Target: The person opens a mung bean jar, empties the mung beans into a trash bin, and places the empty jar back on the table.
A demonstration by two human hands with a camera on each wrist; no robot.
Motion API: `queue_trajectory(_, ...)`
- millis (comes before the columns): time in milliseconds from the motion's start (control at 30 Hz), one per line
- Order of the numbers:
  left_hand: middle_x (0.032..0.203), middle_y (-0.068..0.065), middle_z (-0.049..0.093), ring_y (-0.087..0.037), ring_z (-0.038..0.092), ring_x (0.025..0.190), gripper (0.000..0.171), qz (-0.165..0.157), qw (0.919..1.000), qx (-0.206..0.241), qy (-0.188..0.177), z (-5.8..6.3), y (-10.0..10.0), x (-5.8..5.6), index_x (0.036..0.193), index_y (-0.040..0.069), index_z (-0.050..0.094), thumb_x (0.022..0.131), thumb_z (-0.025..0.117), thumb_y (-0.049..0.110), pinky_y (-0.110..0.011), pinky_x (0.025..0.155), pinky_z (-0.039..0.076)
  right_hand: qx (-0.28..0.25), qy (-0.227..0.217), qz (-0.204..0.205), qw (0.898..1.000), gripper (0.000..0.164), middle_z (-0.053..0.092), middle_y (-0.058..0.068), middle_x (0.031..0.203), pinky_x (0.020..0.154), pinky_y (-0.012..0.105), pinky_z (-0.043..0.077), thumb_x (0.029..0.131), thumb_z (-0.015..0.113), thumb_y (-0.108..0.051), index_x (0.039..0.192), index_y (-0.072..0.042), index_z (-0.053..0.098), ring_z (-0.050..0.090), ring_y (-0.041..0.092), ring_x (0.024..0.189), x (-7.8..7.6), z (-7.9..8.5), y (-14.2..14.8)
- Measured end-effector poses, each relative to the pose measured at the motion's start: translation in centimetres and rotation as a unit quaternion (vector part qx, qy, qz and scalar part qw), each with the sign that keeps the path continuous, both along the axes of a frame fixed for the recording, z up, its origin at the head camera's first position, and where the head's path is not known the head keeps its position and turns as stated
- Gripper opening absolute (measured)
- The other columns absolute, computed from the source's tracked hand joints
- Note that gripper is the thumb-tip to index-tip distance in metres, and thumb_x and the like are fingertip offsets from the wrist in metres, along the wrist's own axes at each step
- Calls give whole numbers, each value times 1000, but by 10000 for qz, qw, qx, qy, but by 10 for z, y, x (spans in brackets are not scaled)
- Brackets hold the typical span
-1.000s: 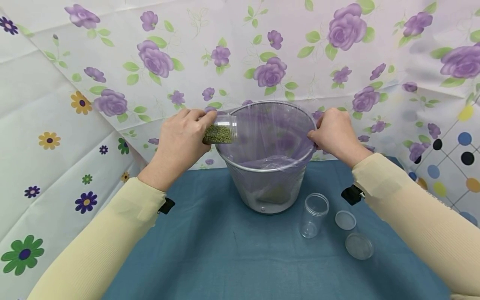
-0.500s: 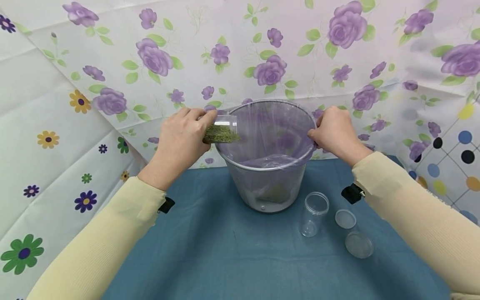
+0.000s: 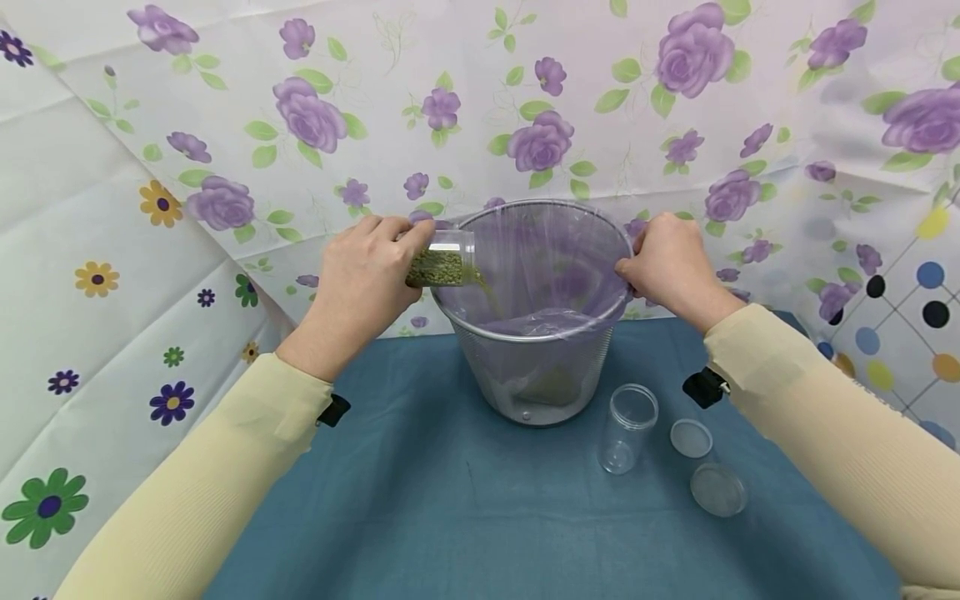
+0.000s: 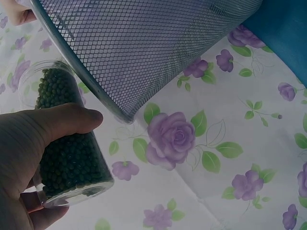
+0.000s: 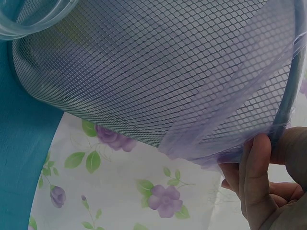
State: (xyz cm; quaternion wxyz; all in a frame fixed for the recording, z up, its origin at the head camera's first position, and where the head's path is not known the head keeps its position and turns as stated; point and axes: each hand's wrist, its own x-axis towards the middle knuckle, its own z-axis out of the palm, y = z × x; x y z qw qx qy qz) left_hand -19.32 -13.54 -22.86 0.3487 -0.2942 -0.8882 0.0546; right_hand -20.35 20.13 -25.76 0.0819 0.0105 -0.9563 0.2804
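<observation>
My left hand (image 3: pixel 371 271) grips a clear plastic jar (image 4: pixel 72 158) of green beans (image 3: pixel 437 268), tipped on its side with its mouth over the left rim of a mesh wastebasket (image 3: pixel 487 358). A thin stream of beans falls from the mouth into the basket. A translucent purple plastic bag (image 3: pixel 540 275) lines the basket, its edge folded over the rim. At the basket's right side, my right hand (image 3: pixel 671 258) pinches the rim and the folded bag edge (image 5: pixel 192 148) between thumb and fingers.
An open clear jar (image 3: pixel 628 429) stands on the blue cloth (image 3: pixel 420 517) in front of the basket, to the right. Beside it lie two round clear lids (image 3: pixel 691 439). A floral sheet (image 3: pixel 450 83) hangs close behind the basket.
Beans, at rest inside the jar a second ago, have slid to its mouth and now pour into the basket. Both hands stay in about the same place.
</observation>
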Motion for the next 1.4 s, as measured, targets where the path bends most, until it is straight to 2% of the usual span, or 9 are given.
queue_trajectory(267,108,-11,66,-30,60,95,69,-28,10000,26,8,0,-1,0,124,16,59,59,84,17,-47,76,54,-7,-11,-14,10000,33,58,5,43,42,32,47,80,57,-14,48,-7,61,58,21,40,0,-1,0)
queue_trajectory(667,108,-11,66,-30,60,96,70,-17,10000,-16,5,0,-1,0,125,15,59,59,83,17,-45,79,53,128,195,-14,9997,33,54,3,39,37,30,41,76,58,-13,44,-8,56,53,20,35,-2,-2,0)
queue_trajectory(1400,109,-11,66,-30,59,96,68,-10,10000,-47,62,1,-2,0,124,16,59,60,83,18,-45,78,53,50,145,43,9999,32,56,4,41,39,31,44,79,58,-14,48,-6,62,55,21,37,-1,-1,0)
